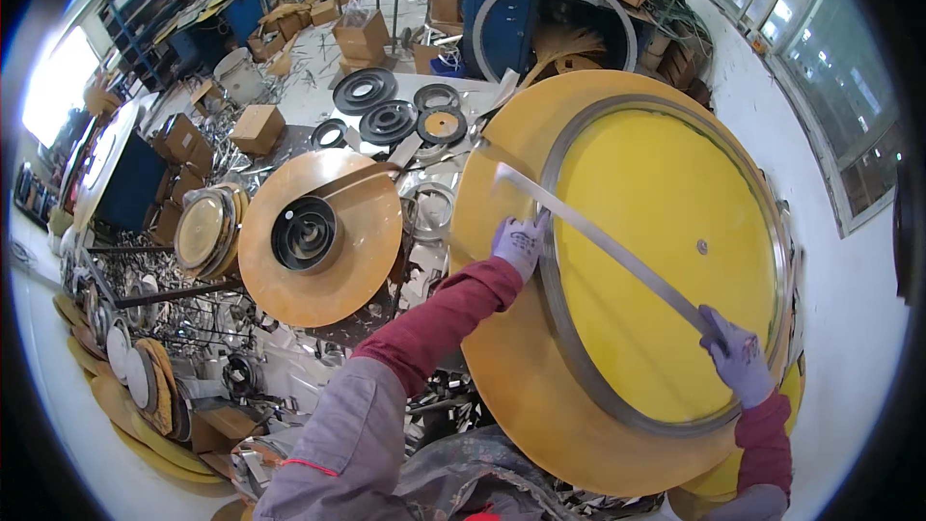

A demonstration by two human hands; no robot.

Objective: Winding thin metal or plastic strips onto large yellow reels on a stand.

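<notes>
Left hand [519, 243], right hand [738, 359] and a long, flat, grey metal strip [617, 246]

At left, a flat orange disc [362, 265] carries a black, round, ridged hub [307, 234], with a flat brown band [357, 178] running off toward the right. Beyond it lie several black, grooved rings [389, 123].

Farther right, the left hand, in a pale lilac glove, is at the left edge of a wide grey metal ring [553, 299]. Its fingers are drawn together near that edge; whether they pinch the ring, or some thin piece beside it, I cannot tell.

Just above those fingertips passes the strip. Its blurred upper-left end is over the large amber disc [516, 391] beneath the ring, and from there it slants down to the right across the bright yellow round panel [666, 193] inside the ring.

At the lower-right end, the right hand, also gloved in lilac, has its fingers closed on the strip.

The strip looks light and springy — stiff across its width, easily flexed along its length, likely smooth enough to slide through a glove. Its edges may be sharp, so the flat faces seem the place to pinch, with one hold near each end to curb whipping. The ring looks rigid and far heavier — better steadied at its rim than lifted.
</notes>
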